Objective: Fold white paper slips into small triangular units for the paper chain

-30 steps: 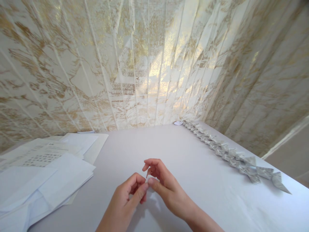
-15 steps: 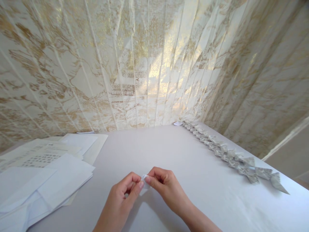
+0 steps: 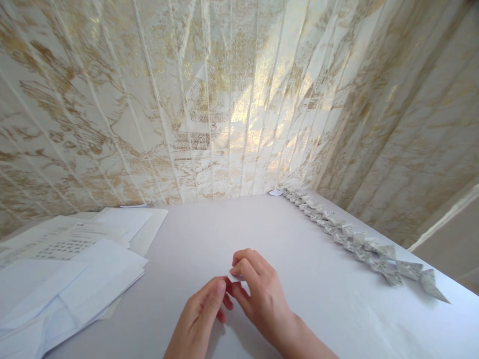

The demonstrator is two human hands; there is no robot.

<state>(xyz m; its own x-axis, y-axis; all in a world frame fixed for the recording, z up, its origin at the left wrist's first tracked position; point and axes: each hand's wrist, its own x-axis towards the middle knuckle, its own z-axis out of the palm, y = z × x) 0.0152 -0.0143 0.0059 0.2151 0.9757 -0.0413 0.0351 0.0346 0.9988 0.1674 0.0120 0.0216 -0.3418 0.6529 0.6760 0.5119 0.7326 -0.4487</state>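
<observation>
Low in the middle of the head view, a small folded white paper [image 3: 235,276] shows as a sliver between my two hands; most of it is hidden by the fingers. My left hand [image 3: 204,309] grips it from the left, thumb on top and the other fingers curled beneath. My right hand [image 3: 261,288] arches over it from the right, fingers bent and thumb meeting the left fingertips. Both hands hover just above the white table [image 3: 209,234], close together.
Loose white and printed sheets [image 3: 108,264] lie heaped at the left. Along the right table edge runs a row of several folded grey paper pieces [image 3: 359,244]. A small white paper [image 3: 276,192] lies at the back, before a patterned curtain [image 3: 209,99].
My hands have turned: the left thumb now lies over the fingers, and the right hand has raised its bent fingers over the paper. The paper shows less than before.
</observation>
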